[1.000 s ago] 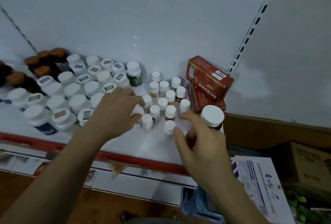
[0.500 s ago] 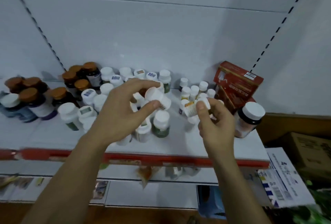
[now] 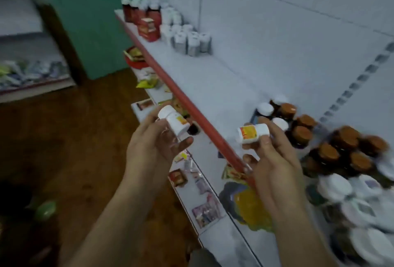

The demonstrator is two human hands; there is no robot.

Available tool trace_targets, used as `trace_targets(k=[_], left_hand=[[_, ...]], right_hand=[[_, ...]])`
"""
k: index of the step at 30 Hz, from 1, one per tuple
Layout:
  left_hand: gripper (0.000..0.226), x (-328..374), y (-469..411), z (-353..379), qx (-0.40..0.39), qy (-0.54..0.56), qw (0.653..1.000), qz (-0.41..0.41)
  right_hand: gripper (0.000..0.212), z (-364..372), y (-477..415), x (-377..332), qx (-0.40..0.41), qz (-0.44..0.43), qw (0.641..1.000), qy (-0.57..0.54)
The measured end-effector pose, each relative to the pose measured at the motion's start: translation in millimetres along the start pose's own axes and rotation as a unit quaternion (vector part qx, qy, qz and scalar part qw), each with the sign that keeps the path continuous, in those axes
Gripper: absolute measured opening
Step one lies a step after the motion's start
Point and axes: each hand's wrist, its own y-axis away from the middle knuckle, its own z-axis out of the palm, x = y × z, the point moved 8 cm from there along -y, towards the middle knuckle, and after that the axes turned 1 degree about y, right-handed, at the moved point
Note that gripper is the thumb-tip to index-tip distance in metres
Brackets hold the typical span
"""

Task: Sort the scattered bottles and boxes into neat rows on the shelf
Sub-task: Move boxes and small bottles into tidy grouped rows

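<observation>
Big change from half a second ago: the view has swung left and now looks down the length of the shelf (image 3: 213, 79) instead of straight at the back wall. The left hand (image 3: 153, 145) has its fingers and thumb curled round a small white bottle (image 3: 173, 122), tilted with the cap up-left, and it's now out past the red edge strip (image 3: 191, 104), over the lower shelf (image 3: 213, 234). The right hand (image 3: 275, 160) pinches a second white bottle (image 3: 252, 133) lying sideways, cap to the right, over the shelf's front edge. Both were above the bottle cluster before. Brown-capped bottles (image 3: 302, 132) and white-capped bottles (image 3: 362, 213) sit near right, with a far bunch of bottles (image 3: 187, 38) and a red box (image 3: 148, 30) at the far end.
</observation>
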Motion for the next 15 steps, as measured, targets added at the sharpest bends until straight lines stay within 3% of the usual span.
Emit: trace_targets(k=[4, 8, 15], left_hand=[[0.029, 55, -39, -76, 0.067, 0.002, 0.995, 0.071], [0.031, 87, -107, -124, 0.093, 0.002, 0.992, 0.086], [0.032, 181, -241, -177, 0.161, -0.065, 0.977, 0.125]], right_hand=[[0.029, 98, -51, 61, -0.103, 0.049, 0.993, 0.011], [0.028, 184, -111, 105, -0.166, 0.066, 0.984, 0.018], [0.03, 331, -258, 149, -0.153, 0.13, 0.98, -0.008]])
